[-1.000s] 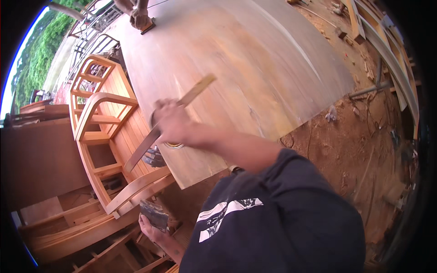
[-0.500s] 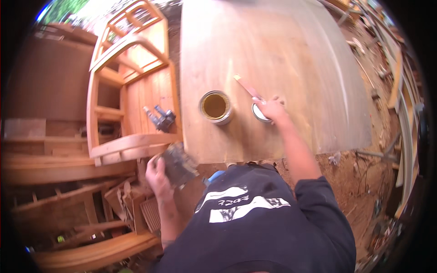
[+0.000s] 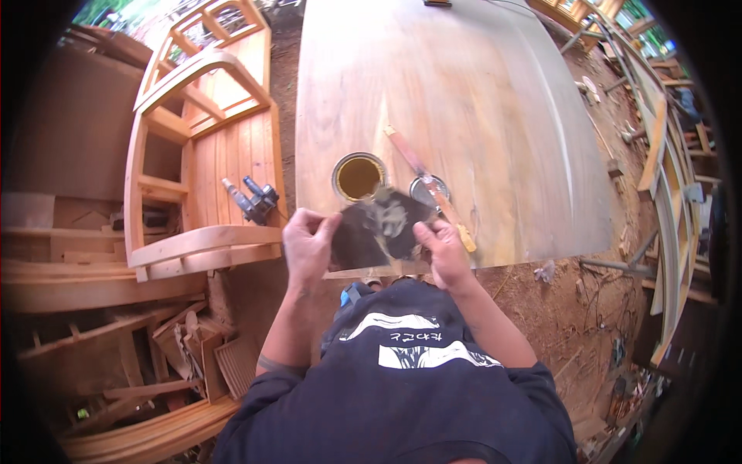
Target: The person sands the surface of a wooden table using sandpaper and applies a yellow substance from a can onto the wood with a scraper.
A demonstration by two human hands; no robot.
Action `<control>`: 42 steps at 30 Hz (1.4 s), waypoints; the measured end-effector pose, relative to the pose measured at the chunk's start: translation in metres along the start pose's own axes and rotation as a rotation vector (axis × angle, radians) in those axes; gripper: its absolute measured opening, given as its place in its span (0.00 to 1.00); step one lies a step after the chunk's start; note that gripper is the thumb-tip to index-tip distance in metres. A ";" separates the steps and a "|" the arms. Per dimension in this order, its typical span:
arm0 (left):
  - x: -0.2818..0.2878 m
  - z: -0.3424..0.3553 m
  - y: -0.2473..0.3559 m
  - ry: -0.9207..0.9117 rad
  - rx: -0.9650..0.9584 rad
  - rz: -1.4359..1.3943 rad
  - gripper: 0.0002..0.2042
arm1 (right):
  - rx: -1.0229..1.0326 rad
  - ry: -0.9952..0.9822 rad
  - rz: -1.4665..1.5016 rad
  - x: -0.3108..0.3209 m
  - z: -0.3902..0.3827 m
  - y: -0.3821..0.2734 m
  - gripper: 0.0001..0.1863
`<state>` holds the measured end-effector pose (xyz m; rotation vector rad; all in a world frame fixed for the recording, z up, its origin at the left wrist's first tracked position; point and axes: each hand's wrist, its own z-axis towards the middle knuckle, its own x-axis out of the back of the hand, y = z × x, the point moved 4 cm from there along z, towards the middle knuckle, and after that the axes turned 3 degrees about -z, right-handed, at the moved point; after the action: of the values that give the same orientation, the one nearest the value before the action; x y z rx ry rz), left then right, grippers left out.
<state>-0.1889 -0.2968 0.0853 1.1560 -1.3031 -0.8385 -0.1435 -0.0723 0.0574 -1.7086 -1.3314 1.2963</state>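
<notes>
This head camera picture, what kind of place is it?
Probably a woodworking shop: there's a big, flat, pale brown wooden panel, an orange-brown slatted wooden seat with curved arms and a round metal can of yellowish-brown liquid.

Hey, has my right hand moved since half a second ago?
Yes. Judged against the board, your right hand has come toward you, from the small round tin to over the near edge, where it grips the dark sheet.
</notes>
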 end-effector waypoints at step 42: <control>-0.027 -0.028 0.130 0.051 0.065 0.400 0.12 | 0.041 -0.091 -0.109 0.197 -0.021 -0.026 0.20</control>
<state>-0.1832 -0.2323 0.2044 0.9157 -1.4634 -0.4734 -0.1299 0.1240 0.0234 -1.5433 -1.4193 1.3428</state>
